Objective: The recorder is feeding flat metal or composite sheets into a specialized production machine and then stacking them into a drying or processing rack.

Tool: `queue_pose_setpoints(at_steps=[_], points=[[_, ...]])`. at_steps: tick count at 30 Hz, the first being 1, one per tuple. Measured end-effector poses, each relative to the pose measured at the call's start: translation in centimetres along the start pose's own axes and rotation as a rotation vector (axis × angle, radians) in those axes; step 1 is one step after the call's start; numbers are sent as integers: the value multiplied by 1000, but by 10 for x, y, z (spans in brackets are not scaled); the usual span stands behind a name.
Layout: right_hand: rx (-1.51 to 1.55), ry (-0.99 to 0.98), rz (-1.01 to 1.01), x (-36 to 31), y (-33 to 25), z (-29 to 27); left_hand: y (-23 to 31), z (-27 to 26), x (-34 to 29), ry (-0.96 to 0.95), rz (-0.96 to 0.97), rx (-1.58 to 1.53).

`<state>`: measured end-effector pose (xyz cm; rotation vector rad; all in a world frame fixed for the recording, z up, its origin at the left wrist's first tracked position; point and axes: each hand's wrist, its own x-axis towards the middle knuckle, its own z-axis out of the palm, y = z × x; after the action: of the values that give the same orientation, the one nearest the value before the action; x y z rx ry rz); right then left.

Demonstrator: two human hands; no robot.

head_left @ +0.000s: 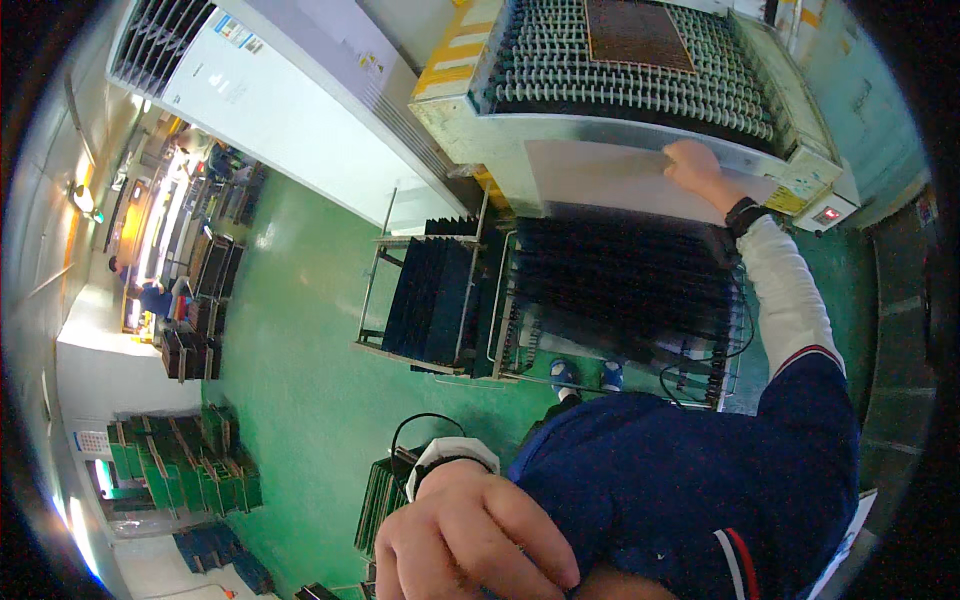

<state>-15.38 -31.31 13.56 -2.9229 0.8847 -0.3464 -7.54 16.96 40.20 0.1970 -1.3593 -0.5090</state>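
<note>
R hand (695, 165), w/ fingers curled in, is resting by the upper edge of a pale flat panel (620, 185), which is showing at the front of the roller mach. (460, 105); can't tell if it's pinching that edge. L hand (470, 535) is hanging close to the lens, fingers bent & side by side; the palm is facing out of view, so can't tell if it's holding anything. 1 brown panel (637, 35) is lying on the rollers. Below the mach., 1 lg. rack (497, 345) is carrying many dark sheets (620, 280), partly blurred; a 2nd, smaller rack (400, 356) is standing just L of it.
</note>
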Motion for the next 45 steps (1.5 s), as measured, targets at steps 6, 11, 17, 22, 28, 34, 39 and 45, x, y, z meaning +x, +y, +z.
queue_pose_setpoints(at_steps=[6, 11, 17, 22, 28, 34, 39, 45], points=[[204, 152, 9, -23, 17, -139, -21, -7, 5, -157, 10, -106], [836, 354, 263, -59, 50, -207, -38, 4, 13, -138, 15, -103], [810, 670, 424, -97, 63, -191, -46, 17, 20, -116, -35, -118], [995, 361, 210, -121, 48, -101, -52, 22, 24, -132, -55, -137], [2100, 220, 574, -135, -15, -30, -62, 18, 30, -189, -19, -173], [2252, 209, 741, -136, -58, -14, -56, 19, 34, -174, -77, -125], [2271, 298, 739, -125, -63, 1, -62, 22, 36, -131, -12, -103], [2318, 251, 785, -107, -68, 19, -62, 29, 38, -33, -10, -82]])
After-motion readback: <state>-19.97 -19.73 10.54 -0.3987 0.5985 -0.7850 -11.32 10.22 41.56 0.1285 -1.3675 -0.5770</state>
